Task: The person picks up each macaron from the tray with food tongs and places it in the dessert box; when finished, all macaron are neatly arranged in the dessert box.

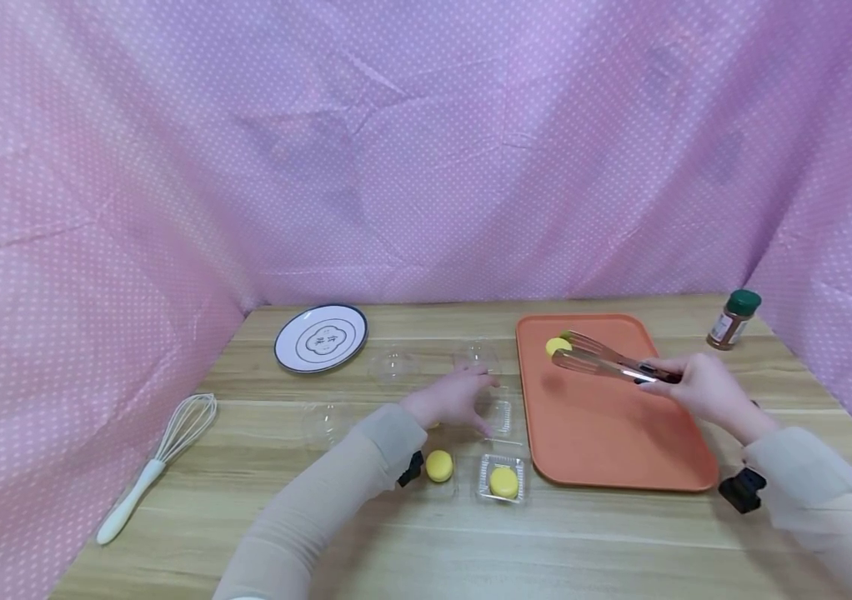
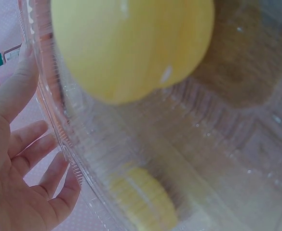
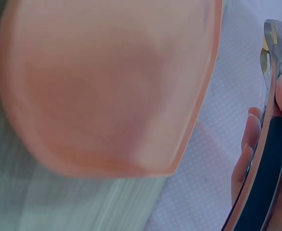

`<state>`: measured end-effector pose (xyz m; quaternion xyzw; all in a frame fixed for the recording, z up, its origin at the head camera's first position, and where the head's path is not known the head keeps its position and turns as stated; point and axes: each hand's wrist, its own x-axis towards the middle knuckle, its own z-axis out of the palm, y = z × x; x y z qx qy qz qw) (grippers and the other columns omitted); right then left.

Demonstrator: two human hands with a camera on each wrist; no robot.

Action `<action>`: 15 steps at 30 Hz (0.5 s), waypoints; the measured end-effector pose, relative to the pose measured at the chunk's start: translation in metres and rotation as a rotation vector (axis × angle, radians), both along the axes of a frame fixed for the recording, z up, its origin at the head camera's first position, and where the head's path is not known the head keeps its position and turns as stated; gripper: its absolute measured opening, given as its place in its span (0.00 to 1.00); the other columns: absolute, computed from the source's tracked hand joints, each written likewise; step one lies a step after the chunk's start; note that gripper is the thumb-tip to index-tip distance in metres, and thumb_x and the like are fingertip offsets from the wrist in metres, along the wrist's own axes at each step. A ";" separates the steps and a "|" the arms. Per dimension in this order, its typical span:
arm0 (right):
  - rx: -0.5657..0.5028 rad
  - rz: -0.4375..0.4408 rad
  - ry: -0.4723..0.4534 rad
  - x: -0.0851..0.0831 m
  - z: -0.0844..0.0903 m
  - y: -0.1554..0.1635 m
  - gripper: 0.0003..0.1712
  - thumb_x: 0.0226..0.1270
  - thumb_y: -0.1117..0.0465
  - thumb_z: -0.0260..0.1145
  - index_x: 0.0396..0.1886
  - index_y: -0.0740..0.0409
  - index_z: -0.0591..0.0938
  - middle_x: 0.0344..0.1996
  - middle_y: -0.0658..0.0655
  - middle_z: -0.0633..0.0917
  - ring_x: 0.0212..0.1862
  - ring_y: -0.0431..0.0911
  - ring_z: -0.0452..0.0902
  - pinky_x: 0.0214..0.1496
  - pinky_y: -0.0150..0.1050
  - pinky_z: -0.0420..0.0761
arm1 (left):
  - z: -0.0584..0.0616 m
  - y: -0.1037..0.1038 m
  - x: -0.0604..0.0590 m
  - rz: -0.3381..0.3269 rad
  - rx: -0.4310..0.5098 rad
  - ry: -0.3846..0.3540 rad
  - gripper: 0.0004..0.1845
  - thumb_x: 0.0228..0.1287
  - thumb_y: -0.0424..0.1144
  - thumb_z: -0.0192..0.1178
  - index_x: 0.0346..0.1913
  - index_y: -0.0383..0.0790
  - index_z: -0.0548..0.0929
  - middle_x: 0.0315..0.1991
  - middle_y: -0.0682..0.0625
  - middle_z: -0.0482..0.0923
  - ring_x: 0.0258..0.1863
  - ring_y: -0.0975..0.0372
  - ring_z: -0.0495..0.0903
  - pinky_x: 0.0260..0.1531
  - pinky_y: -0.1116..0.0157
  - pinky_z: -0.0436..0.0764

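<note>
My right hand grips a pair of slotted metal tongs with dark handles above the orange tray. A yellow macaron is at the tongs' tips; I cannot tell how firmly it is pinched. In the right wrist view, the tongs lie along the fingers. My left hand reaches over clear plastic boxes, fingers spread and loosely bent, beside an open box. In the left wrist view, its fingers are at a clear box wall. Two yellow macarons, one by the wrist and another nearer, sit in boxes.
A white plate with a dark rim lies at the back left. At the left edge rests a whisk. A spice jar with a green lid stands at the back right. More clear boxes spread left of the tray.
</note>
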<state>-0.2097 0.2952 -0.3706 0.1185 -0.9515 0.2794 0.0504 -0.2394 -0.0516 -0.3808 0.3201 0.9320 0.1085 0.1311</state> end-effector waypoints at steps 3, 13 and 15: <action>0.001 0.001 0.000 0.004 0.000 -0.006 0.26 0.54 0.57 0.73 0.49 0.69 0.82 0.26 0.59 0.86 0.19 0.38 0.65 0.18 0.31 0.64 | 0.000 0.000 0.000 -0.003 0.000 0.008 0.43 0.43 0.52 0.74 0.65 0.43 0.70 0.67 0.47 0.64 0.69 0.52 0.61 0.69 0.59 0.63; 0.000 0.086 0.049 0.013 -0.003 -0.027 0.23 0.51 0.61 0.74 0.46 0.69 0.83 0.32 0.62 0.88 0.25 0.33 0.71 0.22 0.29 0.70 | 0.001 0.000 -0.001 -0.011 -0.004 0.012 0.43 0.43 0.51 0.74 0.65 0.42 0.70 0.65 0.47 0.66 0.68 0.52 0.62 0.69 0.59 0.63; -0.004 0.100 0.055 0.014 -0.004 -0.031 0.22 0.51 0.61 0.74 0.46 0.69 0.84 0.32 0.61 0.88 0.25 0.32 0.72 0.23 0.29 0.71 | 0.000 -0.001 0.000 -0.009 -0.002 0.011 0.43 0.43 0.52 0.74 0.64 0.43 0.70 0.65 0.48 0.66 0.67 0.53 0.63 0.68 0.59 0.64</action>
